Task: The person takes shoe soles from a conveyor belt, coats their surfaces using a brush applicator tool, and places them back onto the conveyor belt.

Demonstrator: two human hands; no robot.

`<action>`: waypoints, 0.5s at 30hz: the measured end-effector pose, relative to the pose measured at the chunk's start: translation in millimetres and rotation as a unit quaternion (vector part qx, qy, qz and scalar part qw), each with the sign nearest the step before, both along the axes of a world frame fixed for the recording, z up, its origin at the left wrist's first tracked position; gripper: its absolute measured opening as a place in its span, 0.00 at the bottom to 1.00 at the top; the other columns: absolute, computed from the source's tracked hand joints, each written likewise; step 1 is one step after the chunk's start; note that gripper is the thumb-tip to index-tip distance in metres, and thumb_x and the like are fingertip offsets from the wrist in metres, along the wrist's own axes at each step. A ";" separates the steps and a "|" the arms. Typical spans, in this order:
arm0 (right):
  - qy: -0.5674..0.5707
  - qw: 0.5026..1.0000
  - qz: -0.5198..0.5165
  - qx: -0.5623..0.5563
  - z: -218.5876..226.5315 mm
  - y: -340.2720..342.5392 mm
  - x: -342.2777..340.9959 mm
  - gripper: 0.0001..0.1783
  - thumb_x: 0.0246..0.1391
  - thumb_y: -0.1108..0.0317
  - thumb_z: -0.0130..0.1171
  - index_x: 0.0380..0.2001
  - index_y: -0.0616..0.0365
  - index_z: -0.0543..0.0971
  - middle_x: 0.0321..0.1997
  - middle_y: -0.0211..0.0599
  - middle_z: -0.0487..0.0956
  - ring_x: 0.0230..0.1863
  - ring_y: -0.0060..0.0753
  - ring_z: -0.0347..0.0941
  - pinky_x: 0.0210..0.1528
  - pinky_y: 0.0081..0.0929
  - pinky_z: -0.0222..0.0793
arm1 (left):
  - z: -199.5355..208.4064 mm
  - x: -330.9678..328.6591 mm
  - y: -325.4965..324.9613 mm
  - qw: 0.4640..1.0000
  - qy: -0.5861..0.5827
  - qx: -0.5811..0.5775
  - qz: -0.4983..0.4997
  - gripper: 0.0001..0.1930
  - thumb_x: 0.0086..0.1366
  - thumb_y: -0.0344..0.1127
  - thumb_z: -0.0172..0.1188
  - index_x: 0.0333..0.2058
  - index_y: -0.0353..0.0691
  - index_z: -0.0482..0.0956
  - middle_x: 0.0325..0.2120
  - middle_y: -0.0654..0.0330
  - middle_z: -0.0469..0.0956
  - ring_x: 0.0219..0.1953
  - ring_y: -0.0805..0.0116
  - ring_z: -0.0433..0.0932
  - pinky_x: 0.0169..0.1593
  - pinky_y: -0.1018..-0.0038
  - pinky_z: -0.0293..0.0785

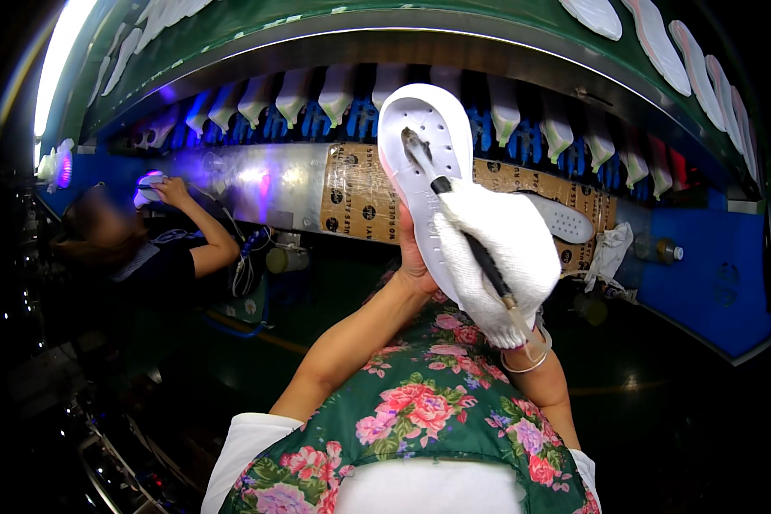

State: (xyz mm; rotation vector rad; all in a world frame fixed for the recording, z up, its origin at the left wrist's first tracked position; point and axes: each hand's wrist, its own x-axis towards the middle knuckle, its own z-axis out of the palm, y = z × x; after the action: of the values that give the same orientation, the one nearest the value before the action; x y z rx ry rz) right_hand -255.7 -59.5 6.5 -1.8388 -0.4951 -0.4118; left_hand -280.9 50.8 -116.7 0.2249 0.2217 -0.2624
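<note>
Head view, white sole (424,201): up and a shade right of centre, toward one o'clock, held above the bench; its long axis runs about twelve to six, top end leaning slightly toward eleven.
Left hand (414,257): bare, gripping the sole by its lower left edge, fingers partly hidden behind; the nearer hand, since it touches it.
Right hand (510,248): white-gloved, closed around a brush (440,184); it overlaps the sole's lower right side, and I can't tell whether glove and sole touch.
Brush line: points from the glove to between ten and eleven; the dark tip sits at the sole's dotted face, seemingly against it.
Squat jar (287,259): at nine o'clock, yellowish; contents too dim to judge.
Clear bottle (660,250): at three, white-capped, apparently on its side; contents unclear.
Cardboard (364,193): behind the sole, bearing a second dotted sole (565,218) toward two.
Co-worker's hand (173,190): toward ten, holding a pale piece (150,180).
</note>
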 end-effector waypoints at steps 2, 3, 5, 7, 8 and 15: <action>-0.062 0.996 0.035 -0.053 -8.6 -1.0 0.7 0.20 0.46 0.75 0.70 0.45 0.54 0.85 0.43 0.39 0.85 0.45 0.38 0.82 0.55 0.36 0.73 | -13.6 1.6 -2.8 0.998 0.004 -0.051 -0.026 0.55 0.50 0.74 0.65 0.66 0.40 0.62 0.61 0.47 0.70 0.62 0.51 0.71 0.67 0.53 0.66; -0.068 0.996 0.036 -0.045 -15.0 2.4 -2.6 0.19 0.45 0.75 0.70 0.44 0.54 0.85 0.43 0.39 0.85 0.44 0.39 0.82 0.54 0.35 0.74 | -13.2 4.5 -2.5 0.996 -0.021 -0.075 -0.047 0.57 0.50 0.75 0.65 0.67 0.38 0.59 0.62 0.45 0.69 0.63 0.50 0.70 0.67 0.53 0.66; -0.040 0.997 0.070 0.007 -15.7 2.1 -0.3 0.16 0.45 0.76 0.70 0.41 0.56 0.86 0.41 0.40 0.86 0.42 0.40 0.83 0.51 0.35 0.75 | -26.0 6.0 2.2 0.994 -0.043 -0.092 -0.036 0.58 0.50 0.76 0.63 0.68 0.37 0.57 0.61 0.44 0.69 0.63 0.50 0.70 0.67 0.53 0.66; 0.011 0.998 0.063 0.017 -4.8 -5.6 2.5 0.13 0.46 0.77 0.69 0.39 0.59 0.85 0.40 0.41 0.86 0.41 0.40 0.83 0.50 0.35 0.75 | -11.4 10.7 5.9 0.998 -0.047 -0.016 -0.032 0.59 0.50 0.79 0.59 0.67 0.36 0.58 0.61 0.44 0.69 0.63 0.51 0.70 0.67 0.53 0.66; -0.008 0.999 0.041 0.000 -9.0 -6.9 2.1 0.14 0.45 0.77 0.69 0.39 0.59 0.85 0.41 0.42 0.86 0.40 0.41 0.83 0.48 0.35 0.76 | -4.5 12.5 7.8 0.998 -0.047 0.022 -0.031 0.59 0.50 0.81 0.58 0.67 0.36 0.59 0.61 0.44 0.69 0.63 0.51 0.70 0.67 0.53 0.67; -0.046 0.994 0.092 0.020 -17.4 -6.8 2.2 0.14 0.44 0.79 0.68 0.38 0.60 0.85 0.40 0.44 0.85 0.38 0.41 0.82 0.44 0.35 0.76 | -11.0 17.7 10.7 0.989 -0.092 -0.112 -0.026 0.58 0.51 0.83 0.53 0.68 0.41 0.58 0.61 0.45 0.69 0.62 0.49 0.71 0.64 0.50 0.70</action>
State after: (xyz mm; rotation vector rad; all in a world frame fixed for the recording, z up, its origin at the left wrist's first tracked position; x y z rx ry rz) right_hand -253.4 -66.3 -10.9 -1.7236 -0.7094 -0.3788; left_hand -263.2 61.5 -127.7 0.0312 0.0023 -0.3144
